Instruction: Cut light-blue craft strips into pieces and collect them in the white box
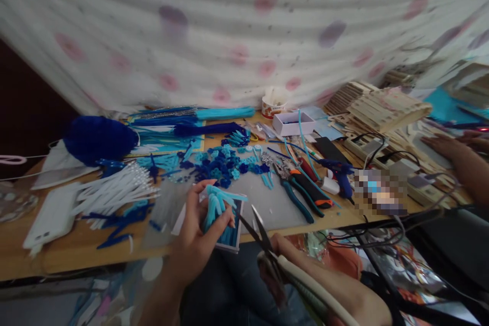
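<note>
My left hand [196,234] is closed round a bunch of light blue pipe cleaners [216,206], one end sticking out to the right. Directly beneath it, at the table's front edge, is a small open box [237,248] with blue pieces inside. My right hand [286,248] grips a pair of scissors [264,237] by the handles. The scissor blades are parted and point up toward the bunch, a little to its right; I see no contact. Beyond my hands lies a pile of blue fuzzy flowers [221,163].
White stems [114,188] and a white power bank or phone [53,214] lie left, near a dark blue fuzzy ball [99,140]. Pliers [294,193], a glue gun [342,175] and power strips [367,155] lie right. Another person's hand [445,147] is at the far right.
</note>
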A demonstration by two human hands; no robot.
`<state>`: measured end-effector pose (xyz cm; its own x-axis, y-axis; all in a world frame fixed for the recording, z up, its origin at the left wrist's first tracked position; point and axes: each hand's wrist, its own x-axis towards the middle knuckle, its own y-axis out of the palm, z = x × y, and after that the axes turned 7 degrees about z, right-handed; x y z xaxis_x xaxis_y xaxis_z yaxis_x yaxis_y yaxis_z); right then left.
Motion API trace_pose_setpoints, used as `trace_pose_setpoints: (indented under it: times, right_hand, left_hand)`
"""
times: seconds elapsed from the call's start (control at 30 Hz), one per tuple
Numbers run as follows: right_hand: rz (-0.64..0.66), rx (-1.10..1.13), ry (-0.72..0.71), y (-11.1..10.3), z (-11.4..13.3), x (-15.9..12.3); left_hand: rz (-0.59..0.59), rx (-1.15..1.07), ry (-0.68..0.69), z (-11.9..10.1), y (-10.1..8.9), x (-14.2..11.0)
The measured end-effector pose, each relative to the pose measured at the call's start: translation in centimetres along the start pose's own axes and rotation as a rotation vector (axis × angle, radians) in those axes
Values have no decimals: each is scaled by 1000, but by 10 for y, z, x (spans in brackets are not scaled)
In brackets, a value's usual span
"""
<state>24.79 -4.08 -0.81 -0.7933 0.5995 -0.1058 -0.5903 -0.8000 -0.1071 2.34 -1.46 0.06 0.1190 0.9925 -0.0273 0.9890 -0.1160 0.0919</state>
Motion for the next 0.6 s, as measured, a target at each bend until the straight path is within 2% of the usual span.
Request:
trace_pose_setpoints:
  times: [0.13,0.37,0.47,0.6]
  right_hand:
    - [15,142,-23,0,14,1]
    - [6,137,-51,0,16,3]
    - [-31,148,-37,0,18,4]
    - [-61,287,-28,4,16,7]
  left_hand:
    - [33,137,-27,-2,0,-5]
    - [195,474,-20,1,1,-8]
    - [206,581,-45,6,4,-8]
    - [184,677,-13,12,5,-7]
